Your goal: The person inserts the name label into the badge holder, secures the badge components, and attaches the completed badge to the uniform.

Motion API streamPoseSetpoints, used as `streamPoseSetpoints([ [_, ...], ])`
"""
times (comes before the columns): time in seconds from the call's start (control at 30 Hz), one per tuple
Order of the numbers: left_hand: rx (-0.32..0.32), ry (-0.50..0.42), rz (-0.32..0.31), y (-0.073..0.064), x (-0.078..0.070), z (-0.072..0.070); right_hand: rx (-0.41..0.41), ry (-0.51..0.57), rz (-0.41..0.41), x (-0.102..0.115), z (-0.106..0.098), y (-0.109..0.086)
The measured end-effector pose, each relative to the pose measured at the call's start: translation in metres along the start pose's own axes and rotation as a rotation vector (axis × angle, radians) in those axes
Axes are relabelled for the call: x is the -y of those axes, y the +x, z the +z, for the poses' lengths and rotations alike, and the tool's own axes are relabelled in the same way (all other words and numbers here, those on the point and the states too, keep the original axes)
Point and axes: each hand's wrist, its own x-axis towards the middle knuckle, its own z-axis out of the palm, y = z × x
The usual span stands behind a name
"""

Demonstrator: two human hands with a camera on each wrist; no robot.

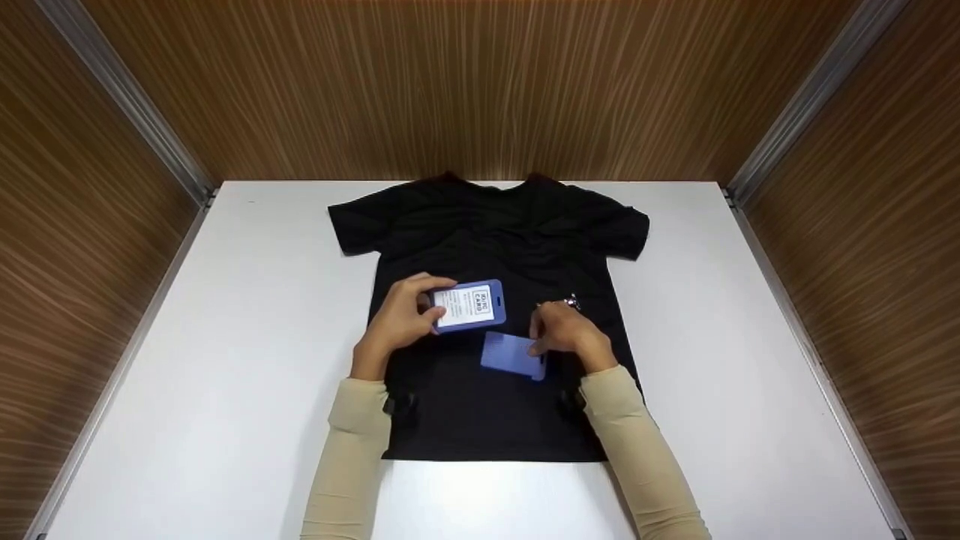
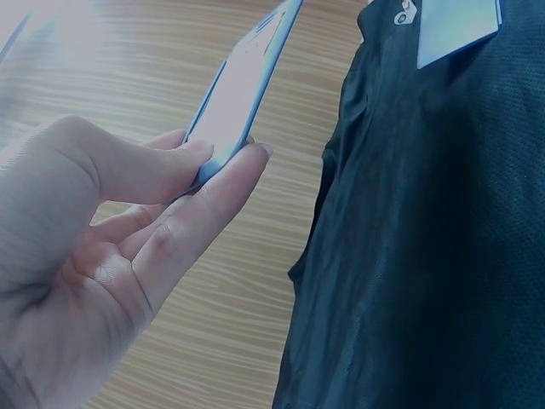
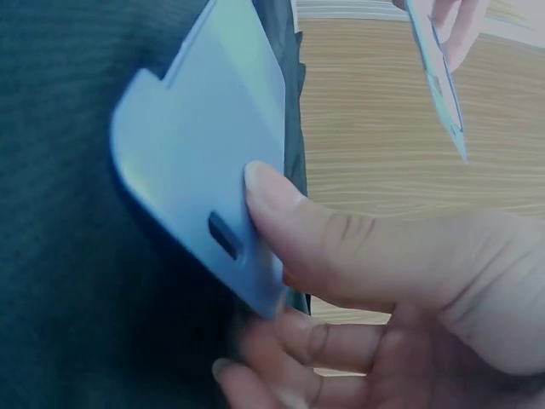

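Note:
Between its thumb and fingers, my left hand [image 1: 401,315] grips a blue card holder [image 1: 500,301], tilted up over the shirt. A white printed card [image 1: 469,305] lies in its face, and a slot shows at its far end. My right hand [image 1: 566,330] pinches a flat blue plate [image 1: 506,354] at its slotted end. In the right wrist view the thumb [image 3: 285,204] lies on the plate beside the slot, with the other fingers at its lower edge. Both pieces are above a black T-shirt [image 1: 480,420], and they are apart from each other.
The T-shirt lies spread, collar away, on a white table [image 1: 262,315]. A small shiny metal piece [image 1: 572,301] is on the shirt just beyond my right hand. Wood-grain panels [image 1: 480,90] wall the table at the back and both sides.

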Motion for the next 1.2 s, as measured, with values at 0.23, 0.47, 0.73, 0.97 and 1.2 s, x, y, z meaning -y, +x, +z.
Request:
streamPoseSetpoints([
  [0.23,-0.001,-0.003,0.002,0.0,0.0,0.0,-0.053,0.066,-0.089,-0.004,-0.009,-0.004],
  [0.47,-0.002,0.001,0.005,0.0,-0.001,0.0,-0.154,0.161,-0.176,-0.01,-0.014,-0.005],
  [0.73,-0.015,0.016,0.006,0.0,-0.001,0.0,-0.254,0.2,-0.244,-0.016,-0.021,-0.009],
  [0.97,-0.017,0.014,0.009,0.0,0.0,0.001,-0.334,0.201,-0.199,-0.02,-0.028,-0.012],
  [1.2,-0.008,0.021,0.008,-0.002,0.002,0.002,-0.432,0.219,-0.22,-0.022,-0.026,-0.014],
])
